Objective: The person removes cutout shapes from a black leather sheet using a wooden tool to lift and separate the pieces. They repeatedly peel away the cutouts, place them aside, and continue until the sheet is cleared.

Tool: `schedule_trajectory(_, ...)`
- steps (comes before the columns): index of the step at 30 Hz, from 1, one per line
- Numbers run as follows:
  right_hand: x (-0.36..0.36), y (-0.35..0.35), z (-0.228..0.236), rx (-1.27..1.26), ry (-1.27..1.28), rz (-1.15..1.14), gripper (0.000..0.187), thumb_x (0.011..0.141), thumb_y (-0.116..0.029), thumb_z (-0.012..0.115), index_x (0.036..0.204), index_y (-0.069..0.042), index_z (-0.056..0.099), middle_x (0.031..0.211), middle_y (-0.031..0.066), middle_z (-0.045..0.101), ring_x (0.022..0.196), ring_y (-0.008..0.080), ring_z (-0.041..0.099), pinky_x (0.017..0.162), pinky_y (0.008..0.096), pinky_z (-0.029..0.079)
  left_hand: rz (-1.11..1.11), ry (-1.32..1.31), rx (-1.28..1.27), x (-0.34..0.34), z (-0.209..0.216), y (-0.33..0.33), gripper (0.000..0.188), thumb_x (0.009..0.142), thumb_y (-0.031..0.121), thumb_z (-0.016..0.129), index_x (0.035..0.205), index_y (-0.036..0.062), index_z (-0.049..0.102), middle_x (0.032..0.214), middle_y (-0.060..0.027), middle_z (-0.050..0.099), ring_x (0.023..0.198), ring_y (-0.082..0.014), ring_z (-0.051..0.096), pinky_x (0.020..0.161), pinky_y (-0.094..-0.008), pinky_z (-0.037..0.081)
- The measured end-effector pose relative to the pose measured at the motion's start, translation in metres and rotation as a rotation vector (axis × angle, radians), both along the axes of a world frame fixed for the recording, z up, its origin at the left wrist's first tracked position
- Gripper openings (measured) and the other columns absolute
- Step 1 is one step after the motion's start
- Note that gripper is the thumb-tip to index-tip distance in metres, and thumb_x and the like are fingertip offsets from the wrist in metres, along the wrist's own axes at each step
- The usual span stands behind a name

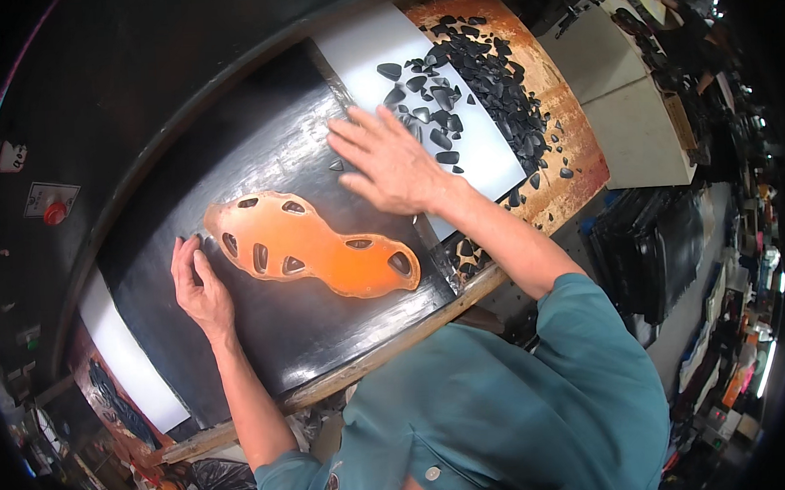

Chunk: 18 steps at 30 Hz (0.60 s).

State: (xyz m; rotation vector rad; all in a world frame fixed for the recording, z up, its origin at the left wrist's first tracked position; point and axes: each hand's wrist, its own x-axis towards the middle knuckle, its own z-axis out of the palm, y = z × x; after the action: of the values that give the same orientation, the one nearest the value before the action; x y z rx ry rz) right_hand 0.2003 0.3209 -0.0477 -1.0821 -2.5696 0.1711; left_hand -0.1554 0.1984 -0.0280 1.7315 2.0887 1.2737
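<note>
An orange sole-shaped piece with several dark-lined openings lies on a shiny black sheet. Beside its left end rests my left hand, fingers loosely bent with a gap at the thumb; it holds nothing that I can see. My right hand is spread flat, slightly blurred, over the right part of the black sheet, apart from the orange piece. Just left of that palm lies a small black chip. Past the fingertips, black rounded chips are scattered on a white board.
More black chips heap on a worn brown board at the right. A wooden edge runs along the near side. Dark machine housing with a red button stands far left. Another white strip lies at the left.
</note>
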Motion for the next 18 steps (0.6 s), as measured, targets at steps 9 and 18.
schedule_trajectory(9,0.076,0.076,0.025,0.005,-0.22,-0.585,0.053,0.111,-0.035,0.049,0.149,0.002,0.056,0.158,0.0236,0.051,0.15,0.0366,0.045,0.127,0.0509,0.034,-0.007,-0.026,-0.01,0.0,-0.002,-0.002,0.017,0.106,0.006,0.063,0.115,-0.002,0.076,0.127,-0.0151,0.074,0.138,-0.0332,0.06,0.113,-0.0418,0.048)
schedule_trajectory(18,0.032,0.076,-0.002,0.067,-0.014,-0.396,0.048,0.109,-0.031,0.055,0.142,0.001,0.063,0.154,0.0255,0.054,0.147,0.0392,0.048,0.126,0.049,0.035,0.009,-0.036,0.011,-0.001,-0.002,-0.008,0.018,0.107,0.009,0.064,0.115,-0.0011,0.077,0.127,-0.0135,0.075,0.138,-0.0313,0.061,0.116,-0.041,0.046)
